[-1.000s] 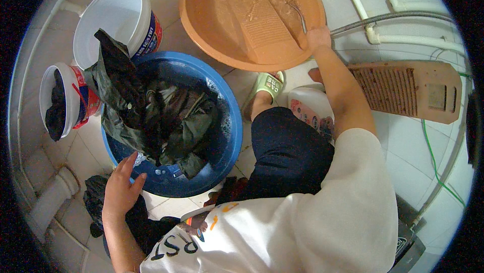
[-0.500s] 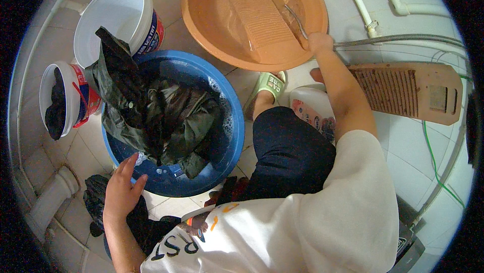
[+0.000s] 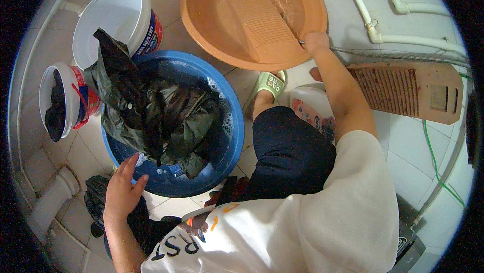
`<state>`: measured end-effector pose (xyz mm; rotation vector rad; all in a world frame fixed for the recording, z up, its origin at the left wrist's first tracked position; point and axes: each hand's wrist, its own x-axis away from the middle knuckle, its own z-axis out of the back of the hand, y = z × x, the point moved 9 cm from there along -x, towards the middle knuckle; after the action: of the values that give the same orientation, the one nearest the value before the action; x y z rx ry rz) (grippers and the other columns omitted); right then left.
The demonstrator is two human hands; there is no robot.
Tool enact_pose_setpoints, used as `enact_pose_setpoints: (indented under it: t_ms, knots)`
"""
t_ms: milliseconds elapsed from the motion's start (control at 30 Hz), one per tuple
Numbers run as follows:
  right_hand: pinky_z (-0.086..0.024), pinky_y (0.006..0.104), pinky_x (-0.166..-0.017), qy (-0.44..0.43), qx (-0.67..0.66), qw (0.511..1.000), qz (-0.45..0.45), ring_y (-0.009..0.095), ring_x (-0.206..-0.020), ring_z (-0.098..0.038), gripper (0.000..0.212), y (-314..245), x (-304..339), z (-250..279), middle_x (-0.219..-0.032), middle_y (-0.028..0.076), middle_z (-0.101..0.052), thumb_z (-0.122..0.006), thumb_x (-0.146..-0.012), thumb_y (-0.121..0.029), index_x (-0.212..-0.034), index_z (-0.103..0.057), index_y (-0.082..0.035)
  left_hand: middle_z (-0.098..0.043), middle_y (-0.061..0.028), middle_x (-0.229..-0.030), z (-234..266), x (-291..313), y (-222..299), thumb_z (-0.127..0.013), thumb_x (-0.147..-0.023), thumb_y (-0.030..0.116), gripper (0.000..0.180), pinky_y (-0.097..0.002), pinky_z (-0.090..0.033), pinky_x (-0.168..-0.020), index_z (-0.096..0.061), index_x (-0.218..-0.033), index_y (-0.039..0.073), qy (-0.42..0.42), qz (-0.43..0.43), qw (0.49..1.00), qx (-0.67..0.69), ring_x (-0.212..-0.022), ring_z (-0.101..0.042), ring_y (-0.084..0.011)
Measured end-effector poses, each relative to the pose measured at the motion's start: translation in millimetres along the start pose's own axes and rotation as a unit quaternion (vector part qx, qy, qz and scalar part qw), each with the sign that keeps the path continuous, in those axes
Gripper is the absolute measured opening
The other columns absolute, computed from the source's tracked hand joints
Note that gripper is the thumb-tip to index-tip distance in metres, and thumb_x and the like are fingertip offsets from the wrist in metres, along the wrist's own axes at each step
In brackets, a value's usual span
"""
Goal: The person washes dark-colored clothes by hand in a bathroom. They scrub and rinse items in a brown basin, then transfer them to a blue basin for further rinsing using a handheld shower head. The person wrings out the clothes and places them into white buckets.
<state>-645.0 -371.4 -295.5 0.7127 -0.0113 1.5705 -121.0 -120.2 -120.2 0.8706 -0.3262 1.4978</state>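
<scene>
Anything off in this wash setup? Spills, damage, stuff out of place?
Mildly: one end of the dark garment sticks out past the blue tub's rim, and black cloth overhangs the small bucket's edge. Dark marks line the right-hand washboard's ridges. No clear damage.

And here's the hose [image 3: 373, 52], ribbed metal with a dull sheen! Smooth plastic basin [image 3: 201, 33], smooth plastic tub [image 3: 237, 135], both glossy; the garment [image 3: 166, 114], creased cloth, gleaming wet. Ridged, rough board [image 3: 388, 90] (wood or plastic, can't tell), and a shirt [image 3: 343, 202] in matt cloth.
</scene>
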Motion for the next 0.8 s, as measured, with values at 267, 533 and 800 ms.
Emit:
enact_pose_setpoints:
  t_ms: [267,533,800]
  knots:
    - [-0.048,0.0398,-0.074,0.005,0.029,0.999,-0.034,0.026,-0.09,-0.061,0.023,7,3,3,-0.096,0.011,-0.064,-0.051,-0.079,-0.021,-0.087,-0.067,-0.008,-0.051,-0.0193,-0.117,1,-1,4,-0.061,-0.077,0.018,0.051,-0.0401,-0.042,-0.087,-0.044,-0.123,0.007,0.007,-0.016,1.0,-0.007,-0.105,-0.05,-0.0362]
    - [-0.045,0.0402,-0.079,-0.02,0.032,0.998,-0.059,0.026,-0.099,-0.055,0.031,11,7,7,-0.104,0.009,-0.058,-0.06,-0.074,-0.033,-0.095,-0.065,-0.01,-0.051,-0.0192,-0.118,-3,-1,0,-0.06,-0.077,0.017,0.051,-0.0401,-0.041,-0.088,-0.044,-0.124,0.008,-0.005,0.005,1.0,0.026,-0.105,-0.05,-0.0361]
    - [-0.042,0.0414,-0.08,0.021,0.043,0.998,-0.039,0.026,-0.099,-0.054,0.026,11,11,8,-0.1,0.009,-0.058,-0.058,-0.074,-0.028,-0.093,-0.064,-0.01,-0.047,-0.0198,-0.122,-7,-2,-5,-0.06,-0.077,0.016,0.052,-0.0396,-0.04,-0.091,-0.043,-0.125,0.008,-0.018,0.02,0.999,0.038,-0.109,-0.047,-0.0363]
